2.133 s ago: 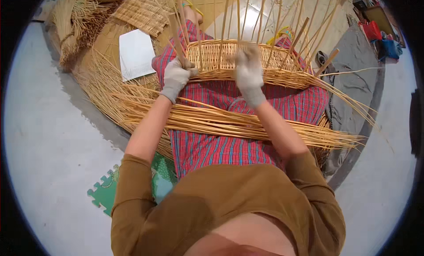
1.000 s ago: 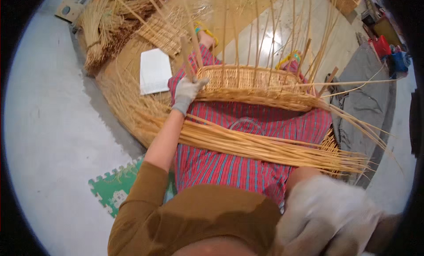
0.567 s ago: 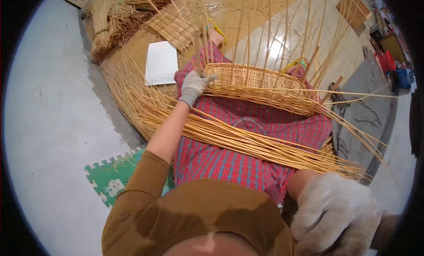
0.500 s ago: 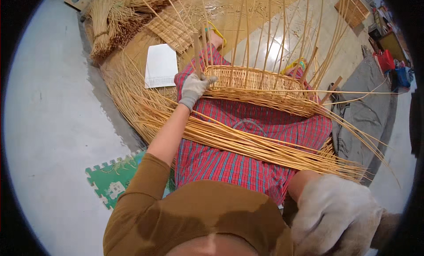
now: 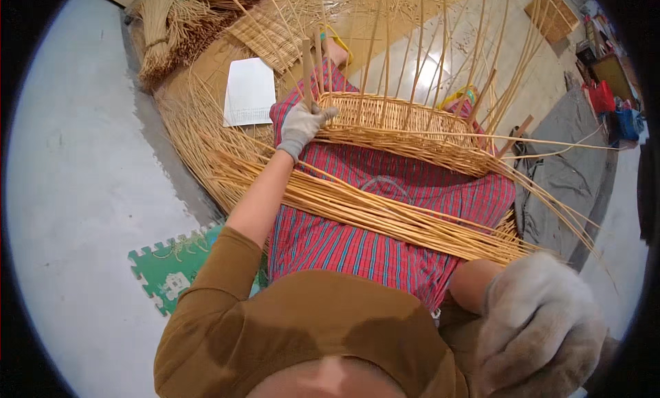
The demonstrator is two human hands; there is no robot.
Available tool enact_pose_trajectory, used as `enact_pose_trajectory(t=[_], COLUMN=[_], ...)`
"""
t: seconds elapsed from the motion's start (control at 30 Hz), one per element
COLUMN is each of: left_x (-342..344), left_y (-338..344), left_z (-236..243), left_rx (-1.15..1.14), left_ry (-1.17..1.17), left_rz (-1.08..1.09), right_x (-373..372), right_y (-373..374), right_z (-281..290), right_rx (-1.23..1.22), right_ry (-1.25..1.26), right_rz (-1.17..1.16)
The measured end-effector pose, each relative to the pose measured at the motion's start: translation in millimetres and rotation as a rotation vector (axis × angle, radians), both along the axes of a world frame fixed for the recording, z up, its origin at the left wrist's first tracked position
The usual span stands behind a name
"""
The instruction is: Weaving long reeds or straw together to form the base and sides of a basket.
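A long, narrow wicker basket [image 5: 412, 140] lies across my knees, tall upright rods rising from its sides. My left hand [image 5: 302, 128], in a pale work glove, grips its left end beside two flat wooden stakes [image 5: 308, 71]. My gloved right hand [image 5: 543, 322] is raised close at the lower right, well away from the basket. Its fingers are curled in; what they hold, if anything, is hidden. Between my hands a bundle of long tan rods [image 5: 385, 216] rests on the red plaid cloth [image 5: 350, 250] over my lap. Loose rod ends [image 5: 557, 209] trail from the basket's right end.
Left of my legs lie a white sheet [image 5: 249, 92], a woven wicker panel [image 5: 268, 40] and tied bundles of stalks [image 5: 158, 47]. A green foam mat [image 5: 168, 271] is at lower left. To the right are a grey cloth [image 5: 560, 178] and a red item [image 5: 602, 95].
My right hand has shifted slightly right, its fingers still curled. My left hand keeps its grip on the basket's left end. The whole view has moved a little.
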State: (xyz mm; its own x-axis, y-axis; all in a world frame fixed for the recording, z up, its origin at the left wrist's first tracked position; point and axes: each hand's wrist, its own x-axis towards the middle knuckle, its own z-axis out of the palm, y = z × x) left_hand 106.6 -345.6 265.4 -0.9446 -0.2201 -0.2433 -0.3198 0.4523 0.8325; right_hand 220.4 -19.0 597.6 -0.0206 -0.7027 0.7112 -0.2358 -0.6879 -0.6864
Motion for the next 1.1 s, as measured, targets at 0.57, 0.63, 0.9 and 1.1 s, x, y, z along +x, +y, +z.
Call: enact_pose_trajectory(t=[0.57,0.63,0.9,1.1], left_x=[1.6,1.4,4.3,10.9], left_y=[-1.6,-5.8,-3.9,79.5], left_z=[-10.5,-11.5,-16.4,53.7], left_rx=[0.002,0.055,0.005,0.132], left_ry=[0.062,0.088,0.34,-0.351], left_rz=[-0.028,-0.015,0.201,-0.313], right_x=[-58.3,-64.2,-79.4,-68.4], right_y=[4.4,-5.0,26.7,2.4], right_z=[-308.8,-293.8,-354.4,-338.7], right_rx=[0.515,0.357,0.486,0.182], right_ry=[-1.26,-1.225,-1.109,-1.396], right_rz=[-1.321,-1.361,-1.476,-1.532])
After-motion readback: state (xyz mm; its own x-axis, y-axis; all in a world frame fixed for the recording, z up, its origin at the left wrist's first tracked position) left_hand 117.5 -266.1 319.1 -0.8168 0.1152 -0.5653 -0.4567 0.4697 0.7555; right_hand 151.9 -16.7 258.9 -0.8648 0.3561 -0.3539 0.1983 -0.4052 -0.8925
